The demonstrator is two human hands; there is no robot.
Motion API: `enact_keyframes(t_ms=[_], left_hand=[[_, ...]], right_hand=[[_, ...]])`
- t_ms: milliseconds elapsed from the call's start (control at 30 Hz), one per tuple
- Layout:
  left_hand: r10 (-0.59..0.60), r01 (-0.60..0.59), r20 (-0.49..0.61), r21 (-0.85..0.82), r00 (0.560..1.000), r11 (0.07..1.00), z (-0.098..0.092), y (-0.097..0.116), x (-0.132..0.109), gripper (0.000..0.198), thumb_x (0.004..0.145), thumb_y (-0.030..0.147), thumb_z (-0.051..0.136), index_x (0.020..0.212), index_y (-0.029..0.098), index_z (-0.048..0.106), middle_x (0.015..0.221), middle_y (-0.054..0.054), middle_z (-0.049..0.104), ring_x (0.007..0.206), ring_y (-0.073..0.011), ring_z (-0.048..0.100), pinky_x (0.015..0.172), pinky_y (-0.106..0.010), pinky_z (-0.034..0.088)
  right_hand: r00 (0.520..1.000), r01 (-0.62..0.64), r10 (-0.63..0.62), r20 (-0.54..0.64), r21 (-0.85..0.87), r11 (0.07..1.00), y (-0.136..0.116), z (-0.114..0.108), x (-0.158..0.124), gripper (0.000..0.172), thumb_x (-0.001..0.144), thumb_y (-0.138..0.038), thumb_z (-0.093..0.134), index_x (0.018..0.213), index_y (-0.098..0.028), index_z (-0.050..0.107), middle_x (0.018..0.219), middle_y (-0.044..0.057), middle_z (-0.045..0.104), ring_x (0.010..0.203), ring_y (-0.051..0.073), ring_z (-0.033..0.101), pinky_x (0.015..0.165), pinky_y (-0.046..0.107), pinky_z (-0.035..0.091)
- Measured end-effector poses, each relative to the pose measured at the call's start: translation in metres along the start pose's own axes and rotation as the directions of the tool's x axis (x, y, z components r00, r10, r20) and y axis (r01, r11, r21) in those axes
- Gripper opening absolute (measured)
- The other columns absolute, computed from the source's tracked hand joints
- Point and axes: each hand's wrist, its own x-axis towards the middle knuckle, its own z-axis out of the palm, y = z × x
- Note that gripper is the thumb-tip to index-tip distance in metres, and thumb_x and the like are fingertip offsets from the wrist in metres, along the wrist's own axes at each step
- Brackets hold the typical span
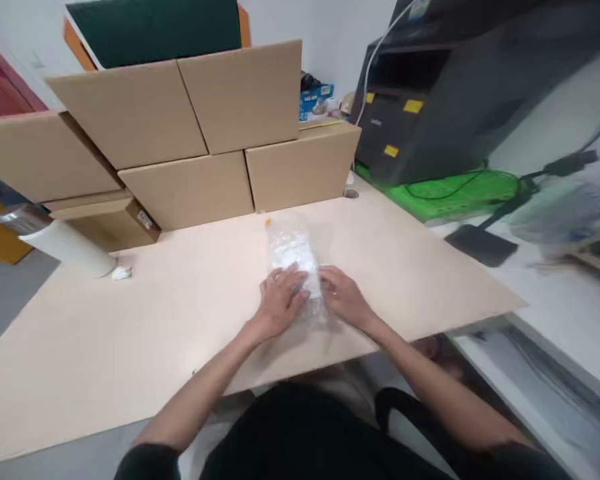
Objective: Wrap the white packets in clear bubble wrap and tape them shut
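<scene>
A clear plastic bag (291,241) with something whitish inside lies on the table, its far end away from me. My left hand (283,298) rests on the bag's near left part, fingers spread across it and thumb pointing right. At the bag's right edge, my right hand (346,297) has its fingers curled in and closed on the plastic. Glare and motion blur hide what the bag contains. Near its far left corner there is a small orange spot.
Cardboard boxes (185,193) stand stacked along the back of the pale table (190,300). A white roll (70,250) lies at the left beside a crumpled white scrap (122,273). A dark machine (405,120) and a green mat (460,193) are at the right.
</scene>
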Motion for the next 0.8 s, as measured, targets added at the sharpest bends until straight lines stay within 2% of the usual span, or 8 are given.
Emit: enact_keyframes(t_ms=[67,133,200,300,367,533,700,800], left_hand=[[0.020,-0.022,0.029,0.063,0.999,0.998,0.010,0.004,0.004,0.043,0.099,0.040,0.048,0.140,0.029,0.053,0.160,-0.003,0.037,0.145,-0.0383,0.028,0.113,-0.058,0.027],[0.041,-0.046,0.039,0.116,0.998,0.992,0.018,0.007,0.007,0.041,0.097,0.038,0.053,0.137,0.029,0.056,0.159,-0.003,0.039,0.145,-0.0397,0.027,0.113,-0.060,0.025],[0.067,-0.070,0.025,0.171,0.997,0.983,0.024,0.006,0.008,0.040,0.097,0.037,0.052,0.137,0.030,0.057,0.158,-0.003,0.040,0.145,-0.0393,0.028,0.113,-0.059,0.026],[0.102,-0.099,-0.006,0.194,0.995,0.976,0.027,0.003,0.007,0.041,0.098,0.037,0.050,0.139,0.030,0.055,0.158,-0.003,0.041,0.145,-0.0392,0.028,0.111,-0.059,0.026],[0.108,-0.102,-0.021,0.192,0.994,0.976,0.027,0.000,0.006,0.041,0.098,0.036,0.050,0.138,0.029,0.056,0.157,-0.003,0.042,0.144,-0.0400,0.028,0.111,-0.059,0.027],[0.113,-0.104,-0.046,0.153,0.993,0.983,0.025,-0.006,0.004,0.041,0.096,0.036,0.054,0.137,0.029,0.057,0.157,-0.003,0.043,0.142,-0.0406,0.030,0.110,-0.059,0.027],[0.153,-0.148,-0.060,0.071,0.986,0.986,0.022,-0.014,-0.002,0.044,0.097,0.040,0.053,0.139,0.028,0.055,0.156,-0.005,0.043,0.144,-0.0379,0.029,0.111,-0.058,0.027],[0.159,-0.153,-0.152,0.052,0.975,0.987,0.002,-0.023,-0.001,0.049,0.098,0.045,0.049,0.144,0.027,0.050,0.160,-0.007,0.036,0.149,-0.0364,0.020,0.115,-0.060,0.019]], right_hand=[[0.990,-0.102,0.097,-0.105,-0.036,0.994,0.011,-0.012,-0.004,0.025,0.085,-0.031,0.052,0.098,-0.020,0.070,0.114,0.014,0.069,0.111,0.029,0.061,0.099,0.049,0.047],[0.961,-0.235,0.238,-0.141,0.032,0.971,0.019,-0.020,-0.005,0.029,0.084,-0.040,0.056,0.100,-0.020,0.069,0.115,0.015,0.068,0.111,0.031,0.060,0.098,0.051,0.046],[0.898,-0.413,0.434,-0.073,0.206,0.887,0.023,-0.023,0.002,0.034,0.079,-0.048,0.062,0.098,-0.021,0.069,0.109,0.012,0.069,0.104,0.029,0.062,0.093,0.047,0.048],[0.786,-0.587,0.600,0.149,0.484,0.649,0.020,-0.017,0.021,0.040,0.069,-0.053,0.073,0.091,-0.021,0.069,0.094,0.005,0.070,0.093,0.024,0.063,0.086,0.038,0.048],[0.754,-0.618,0.614,0.234,0.569,0.542,0.016,-0.010,0.035,0.043,0.062,-0.054,0.078,0.086,-0.019,0.068,0.084,0.003,0.070,0.084,0.021,0.062,0.078,0.034,0.048],[0.728,-0.656,0.585,0.358,0.614,0.439,0.006,0.005,0.058,0.039,0.058,-0.049,0.084,0.069,-0.017,0.063,0.062,-0.001,0.063,0.060,0.014,0.055,0.056,0.028,0.043],[0.717,-0.659,0.554,0.424,0.671,0.340,-0.002,0.014,0.065,0.033,0.057,-0.036,0.086,0.075,-0.017,0.066,0.066,0.001,0.068,0.063,0.016,0.061,0.059,0.028,0.047],[0.720,-0.659,0.509,0.471,0.693,0.291,-0.014,0.014,0.061,0.035,0.055,-0.034,0.088,0.078,-0.016,0.068,0.069,0.002,0.070,0.063,0.016,0.063,0.062,0.030,0.050]])
